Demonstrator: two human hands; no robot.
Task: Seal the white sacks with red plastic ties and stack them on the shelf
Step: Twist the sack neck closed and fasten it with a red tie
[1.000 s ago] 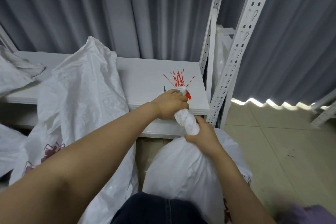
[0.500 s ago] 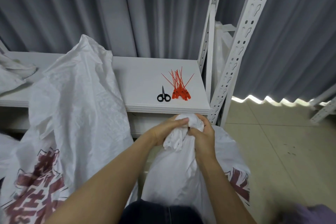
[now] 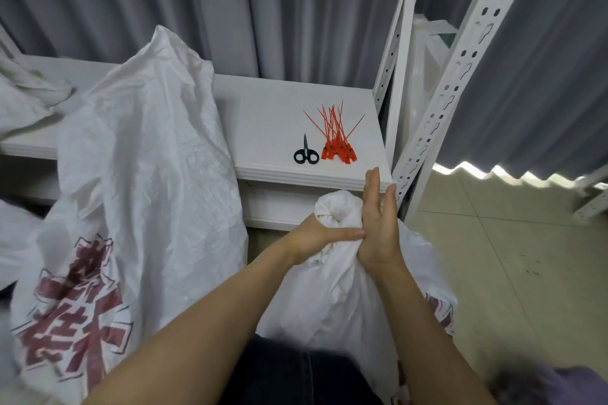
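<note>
A filled white sack (image 3: 342, 293) stands on the floor in front of me, its neck bunched into a knob (image 3: 339, 210) just below the shelf edge. My left hand (image 3: 316, 237) is closed around that neck from the left. My right hand (image 3: 378, 223) rests flat against the right side of the bunched top, fingers straight and pointing up. A bundle of red plastic ties (image 3: 337, 136) lies on the white shelf (image 3: 269, 128), just beyond my hands. No tie is in either hand.
Black scissors (image 3: 306, 151) lie left of the ties. A tall open white sack with red print (image 3: 125, 194) leans against the shelf at left. More white sacks (image 3: 26, 92) lie far left. White perforated uprights (image 3: 460, 72) rise at right, with tiled floor beyond.
The neck of the sack has dropped from above the shelf edge to below it. My right hand has opened from a grip to a flat palm against the bunch. The left keeps hold.
</note>
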